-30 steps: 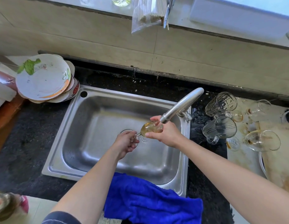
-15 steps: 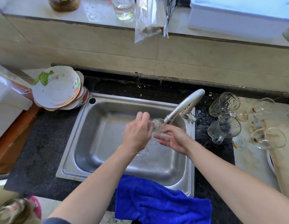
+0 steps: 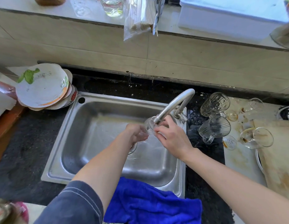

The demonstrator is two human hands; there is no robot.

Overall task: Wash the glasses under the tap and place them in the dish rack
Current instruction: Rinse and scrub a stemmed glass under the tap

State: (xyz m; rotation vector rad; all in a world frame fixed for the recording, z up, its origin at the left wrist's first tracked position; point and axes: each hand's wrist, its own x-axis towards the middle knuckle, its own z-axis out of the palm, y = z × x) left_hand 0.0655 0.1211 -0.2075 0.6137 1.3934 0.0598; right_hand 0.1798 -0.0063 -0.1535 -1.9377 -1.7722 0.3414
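A clear wine glass (image 3: 150, 125) lies on its side under the spout of the steel tap (image 3: 171, 106), over the sink (image 3: 72, 143). My left hand (image 3: 137, 133) grips its stem end, which is blurred. My right hand (image 3: 172, 136) holds the bowl from the right, fingers around it. Several dirty glasses lie on the counter to the right: a cut glass mug (image 3: 215, 104), a ribbed glass mug (image 3: 216, 128), a stained wine glass (image 3: 255, 138) and another wine glass (image 3: 253, 105).
Stacked dirty plates (image 3: 41, 86) sit left of the sink. A blue cloth (image 3: 150, 206) hangs over the sink's front edge. A cutting board (image 3: 279, 152) lies at far right. On the sill behind are a glass (image 3: 112, 6), a plastic bag (image 3: 137, 16) and a white box (image 3: 229, 15).
The brownish liquid in the glass is gone; the glass now looks clear. My left hand rose over the glass, then dropped back to its stem end. My right hand stays at the bowl.
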